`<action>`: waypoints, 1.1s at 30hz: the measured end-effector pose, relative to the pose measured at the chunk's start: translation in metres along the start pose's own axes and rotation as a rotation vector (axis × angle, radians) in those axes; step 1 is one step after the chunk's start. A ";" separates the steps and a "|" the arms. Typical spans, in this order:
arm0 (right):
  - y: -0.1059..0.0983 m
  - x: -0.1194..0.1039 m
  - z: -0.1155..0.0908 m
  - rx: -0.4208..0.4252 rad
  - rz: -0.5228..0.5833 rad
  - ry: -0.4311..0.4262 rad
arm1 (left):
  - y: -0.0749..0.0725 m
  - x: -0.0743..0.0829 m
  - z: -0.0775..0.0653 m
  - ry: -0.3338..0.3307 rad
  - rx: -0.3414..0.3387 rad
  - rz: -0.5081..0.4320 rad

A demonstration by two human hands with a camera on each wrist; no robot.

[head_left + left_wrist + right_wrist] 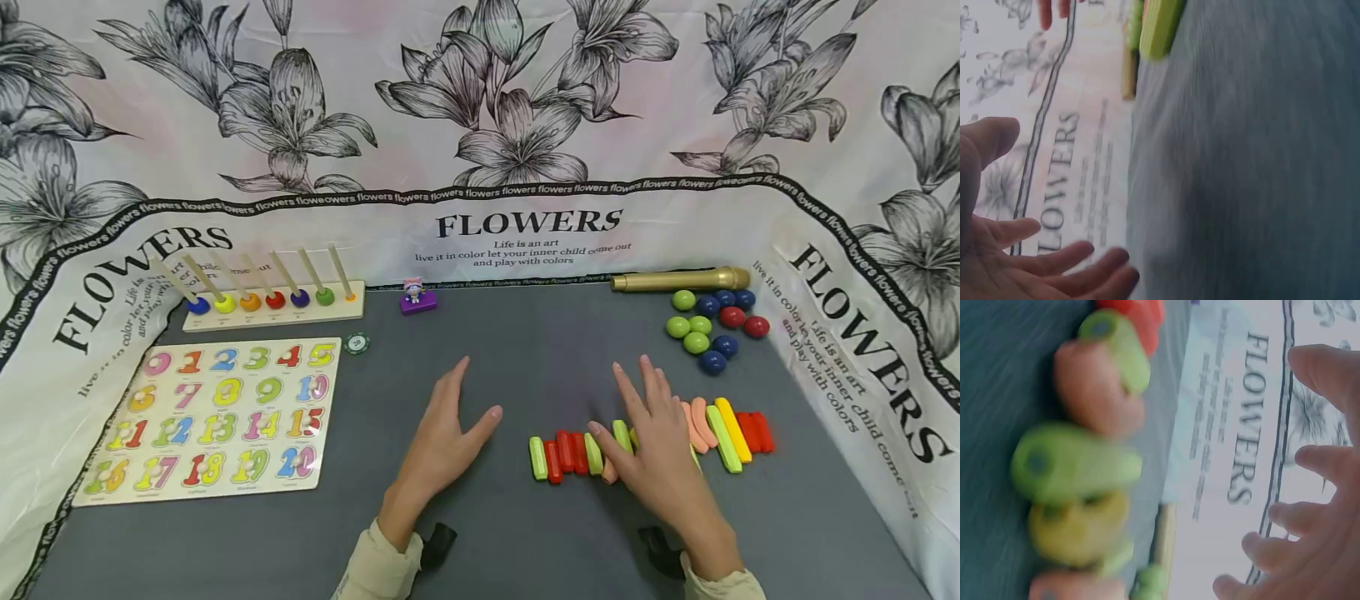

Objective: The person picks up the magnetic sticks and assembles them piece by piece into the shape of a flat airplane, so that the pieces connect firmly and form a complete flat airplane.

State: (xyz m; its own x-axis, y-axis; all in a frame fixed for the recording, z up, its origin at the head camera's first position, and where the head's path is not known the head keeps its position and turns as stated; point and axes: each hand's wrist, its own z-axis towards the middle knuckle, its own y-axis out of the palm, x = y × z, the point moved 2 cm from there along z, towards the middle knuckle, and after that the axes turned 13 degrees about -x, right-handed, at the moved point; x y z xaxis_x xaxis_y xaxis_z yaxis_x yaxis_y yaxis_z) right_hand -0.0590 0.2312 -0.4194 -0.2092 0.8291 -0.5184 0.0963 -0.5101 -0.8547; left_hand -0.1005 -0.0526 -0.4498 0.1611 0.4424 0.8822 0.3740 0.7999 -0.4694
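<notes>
My left hand (446,437) is held over the grey tabletop, thumb and fingers apart, with nothing in it. To the right, my right hand (660,454) hovers above a row of short coloured sticks, fingers spread, and hides the middle of the row. On its left side the row has green sticks (537,458) and red sticks (566,454); on its right are peach sticks (703,423), a yellow stick (732,429) and more red sticks (756,432). In the right wrist view a green stick (1072,464) and a yellow stick (1079,526) look blurred, apart from the fingers.
A number board (210,421) lies at the left, below a pegged stand with coloured beads (274,310). A poker chip (356,342) and a purple block with a small figure (417,302) are nearby. Coloured balls (696,342) sit beside a gold stick-like object (678,280) at the back right.
</notes>
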 end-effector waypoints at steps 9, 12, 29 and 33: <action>-0.020 0.036 -0.029 0.061 0.086 0.016 | 0.025 0.022 0.019 0.042 -0.126 -0.112; -0.025 0.047 -0.039 0.088 0.081 0.039 | 0.034 0.030 0.025 0.059 -0.169 -0.090; -0.032 0.079 -0.058 0.167 -0.030 0.115 | 0.096 0.068 0.057 0.021 -0.362 0.458; -0.031 0.081 -0.056 0.153 -0.047 0.145 | 0.107 0.075 0.065 -0.014 -0.369 0.621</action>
State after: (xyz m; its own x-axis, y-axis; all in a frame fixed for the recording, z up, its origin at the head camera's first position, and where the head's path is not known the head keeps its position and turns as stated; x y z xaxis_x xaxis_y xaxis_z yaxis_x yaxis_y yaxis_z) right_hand -0.0246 0.3269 -0.4368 -0.0667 0.8714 -0.4861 -0.0618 -0.4899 -0.8696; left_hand -0.1080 0.0922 -0.4365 0.4330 0.7781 0.4551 0.5018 0.2113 -0.8388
